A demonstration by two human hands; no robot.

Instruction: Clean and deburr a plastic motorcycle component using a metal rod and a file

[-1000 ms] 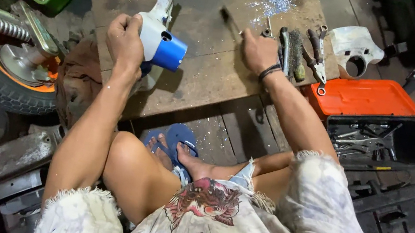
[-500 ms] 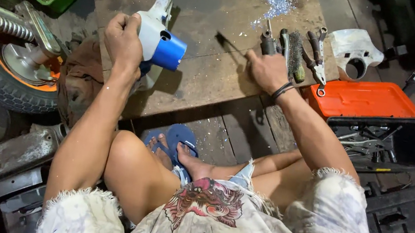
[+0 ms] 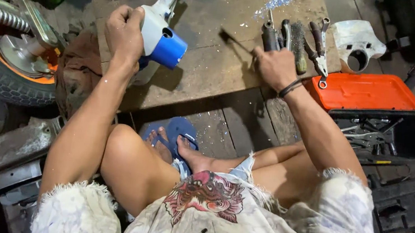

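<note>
Wooden board (image 3: 209, 71) below me: my left hand (image 3: 124, 33) clasps a blue-and-white part (image 3: 159, 40); my right hand (image 3: 274, 66) seems closed around a thin dark tool (image 3: 235, 40).

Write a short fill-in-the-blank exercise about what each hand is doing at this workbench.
1. The left hand grips a white and ____ part.
2. The right hand rests by the tools on the ____ board.
3. The open toolbox has an ____ lid.

Missing words: blue; wooden; orange
</note>
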